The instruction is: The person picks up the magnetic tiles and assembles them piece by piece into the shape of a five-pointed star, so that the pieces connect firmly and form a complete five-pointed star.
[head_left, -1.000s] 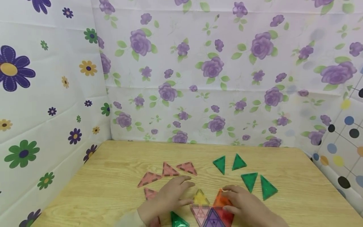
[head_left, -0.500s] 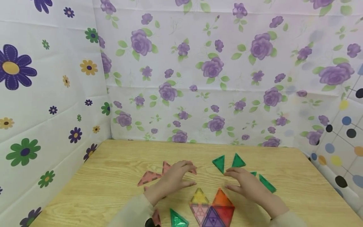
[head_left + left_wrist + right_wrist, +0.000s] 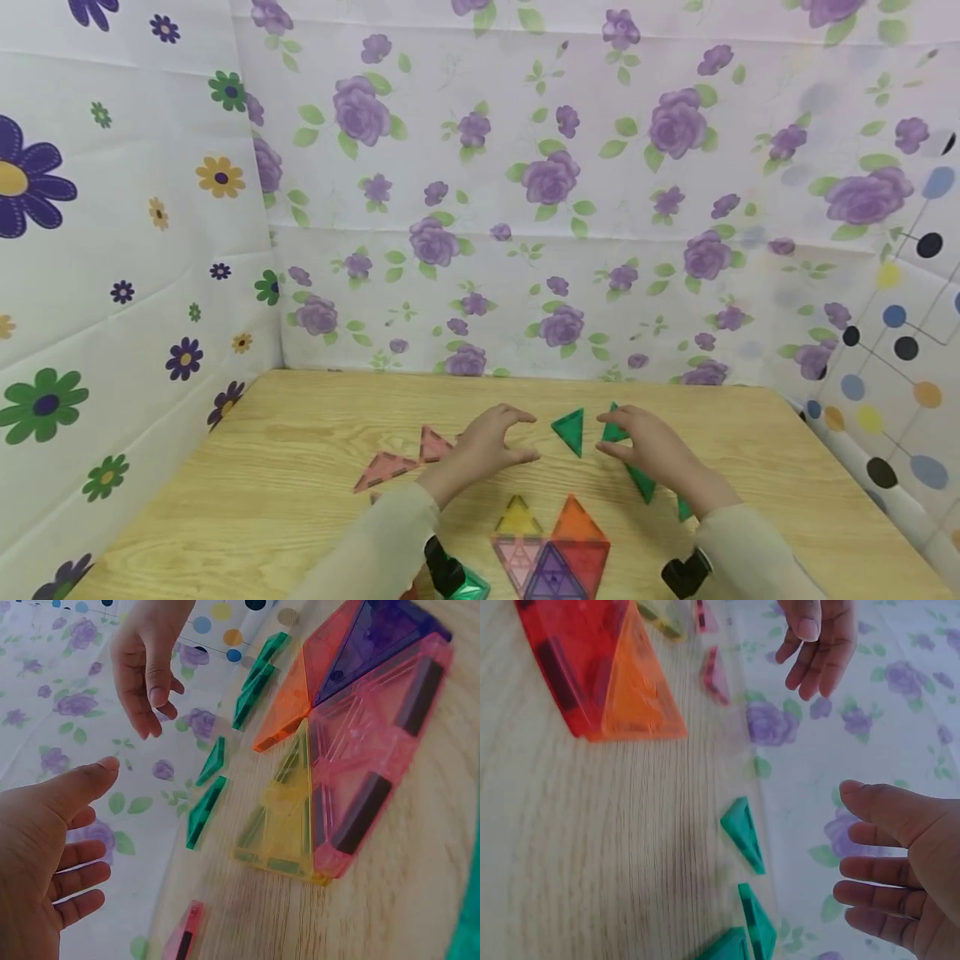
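Left hand (image 3: 491, 437) and right hand (image 3: 651, 443) face each other right of centre in the head view, each with its thumb well apart from softly bent fingers and nothing in its grasp. Under them spreads the pale wood-grained desk (image 3: 315, 417). At the bottom centre of the frame sits the flat cluster of translucent coloured plastic triangles (image 3: 553, 557), edge to edge: yellow, orange, pink, red and purple.

Smaller still, a translucent green plastic triangle (image 3: 572, 432) lies on the desk above that cluster, in the gap between the two sets of fingertips; in the head view neither hand is clearly nearer. Its length runs roughly up and down the frame, narrow tip toward the bottom. A second green plastic triangle (image 3: 612, 432), just to its right, is partly covered by the right hand, plainly the nearer one, though the wrist views show that hand apart from the green pieces
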